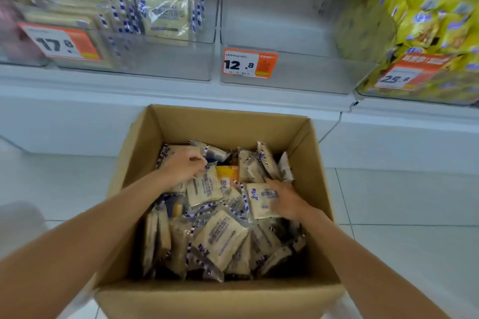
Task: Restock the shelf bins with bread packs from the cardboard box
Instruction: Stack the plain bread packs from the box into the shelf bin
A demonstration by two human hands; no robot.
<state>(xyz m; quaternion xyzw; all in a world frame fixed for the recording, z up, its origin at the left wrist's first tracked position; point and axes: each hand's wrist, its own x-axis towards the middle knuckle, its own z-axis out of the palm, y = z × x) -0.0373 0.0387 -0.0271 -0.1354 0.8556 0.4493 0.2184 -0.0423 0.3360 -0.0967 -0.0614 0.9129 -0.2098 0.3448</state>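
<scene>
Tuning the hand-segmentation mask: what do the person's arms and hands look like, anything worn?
Left hand and right hand are ungloved; no watch, bracelet or ring shows. Both arms are bare to the frame edge, with no sleeves visible.

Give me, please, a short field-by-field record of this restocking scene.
cardboard box: open, on the floor before the shelf, full of bread packs
left hand: in the box, fingers curled over packs; grip unclear
right hand: fingers spread, resting on a pack
left bin: tagged 17.8, holds similar packs
middle bin: tagged 12.8
right bin: tagged 25.8, yellow packs
</scene>
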